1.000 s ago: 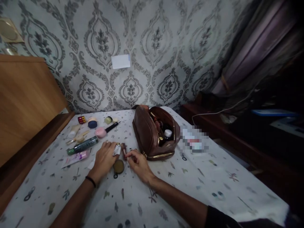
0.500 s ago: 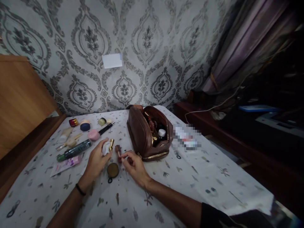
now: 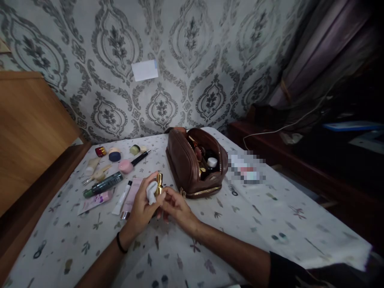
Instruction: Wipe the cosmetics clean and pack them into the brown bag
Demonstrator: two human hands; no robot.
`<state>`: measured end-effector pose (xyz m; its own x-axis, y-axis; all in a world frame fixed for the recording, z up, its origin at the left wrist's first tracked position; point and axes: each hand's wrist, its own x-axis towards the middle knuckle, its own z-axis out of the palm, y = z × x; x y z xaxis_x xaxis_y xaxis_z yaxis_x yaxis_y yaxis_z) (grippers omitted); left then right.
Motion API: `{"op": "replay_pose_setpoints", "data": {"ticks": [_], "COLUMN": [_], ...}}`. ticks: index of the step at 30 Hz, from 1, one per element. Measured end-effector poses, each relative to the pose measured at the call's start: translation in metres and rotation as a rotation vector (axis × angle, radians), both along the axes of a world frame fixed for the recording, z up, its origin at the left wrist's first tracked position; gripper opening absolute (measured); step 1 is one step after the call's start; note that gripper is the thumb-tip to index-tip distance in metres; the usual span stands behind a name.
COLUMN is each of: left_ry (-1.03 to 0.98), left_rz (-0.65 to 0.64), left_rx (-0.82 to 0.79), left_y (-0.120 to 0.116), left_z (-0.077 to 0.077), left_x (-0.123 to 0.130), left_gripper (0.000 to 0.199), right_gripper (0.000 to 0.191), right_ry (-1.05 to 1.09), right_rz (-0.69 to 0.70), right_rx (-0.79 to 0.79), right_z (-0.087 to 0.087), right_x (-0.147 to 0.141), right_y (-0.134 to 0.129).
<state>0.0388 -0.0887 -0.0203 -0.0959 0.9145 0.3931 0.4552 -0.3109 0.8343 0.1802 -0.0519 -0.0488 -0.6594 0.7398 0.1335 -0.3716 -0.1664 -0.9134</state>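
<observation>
Between the thumb and fingers of my left hand (image 3: pixel 143 206) are a crumpled white cloth (image 3: pixel 152 192) and a shiny gold-coloured tube (image 3: pixel 160 183), which stands upright. My right hand (image 3: pixel 180 212) meets it from the right, its fingers closed near the tube's lower end. What the right fingertips hold is hidden. Just beyond my hands sits a brown cosmetic bag (image 3: pixel 184 162), unzipped, with a white-capped bottle (image 3: pixel 212 162) and other small items inside. A pink tube (image 3: pixel 132 198) and a slim white tube with a black cap (image 3: pixel 123 198) lie left of my left hand.
On the left of the patterned tablecloth (image 3: pixel 240 240) lie a dark green bottle (image 3: pixel 105 185), a pink-and-white tube (image 3: pixel 95 201), a pink sponge (image 3: pixel 125 166), a black pen-like item (image 3: pixel 141 157) and several small jars. A wooden panel (image 3: pixel 33 132) borders the left side.
My hands have come together, the left moving right with the cloth and gold tube. The small brownish-red tube at my right fingertips and the round gold-brown item are now hidden. The view has shifted.
</observation>
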Motion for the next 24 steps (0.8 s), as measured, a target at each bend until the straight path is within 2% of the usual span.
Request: {"op": "replay_pose_setpoints", "data": {"ticks": [3,6,14,18,21,24], "left_ry": [0.086,0.205,0.263,0.231,0.164,0.047], "left_rz": [-0.03,-0.023,0.143,0.216,0.213,0.197], "left_rx": [0.026,0.058,0.033,-0.003,-0.005,-0.019], "left_y": [-0.003,-0.006,-0.003,-0.001,0.0,0.0], "left_z": [0.002,0.008,0.01,0.013,0.019,0.023], "left_x": [-0.001,0.0,-0.004,-0.008,-0.011,-0.015], "left_gripper": [0.055,0.051,0.021,0.021,0.025,0.034], "right_gripper": [0.052,0.051,0.037,0.049,0.056,0.056], "right_ry": [-0.024,-0.077,-0.22,-0.203,-0.187,-0.182], "right_rz": [0.002,0.001,-0.075,-0.007,0.058,0.094], "right_rx": [0.005,0.047,0.188,0.088,-0.021,-0.055], "right_z": [0.0,-0.001,0.0,-0.004,-0.006,-0.004], "right_x": [0.001,0.003,0.002,0.003,0.003,0.005], "right_y": [0.0,-0.001,-0.003,-0.004,-0.005,-0.005]}}
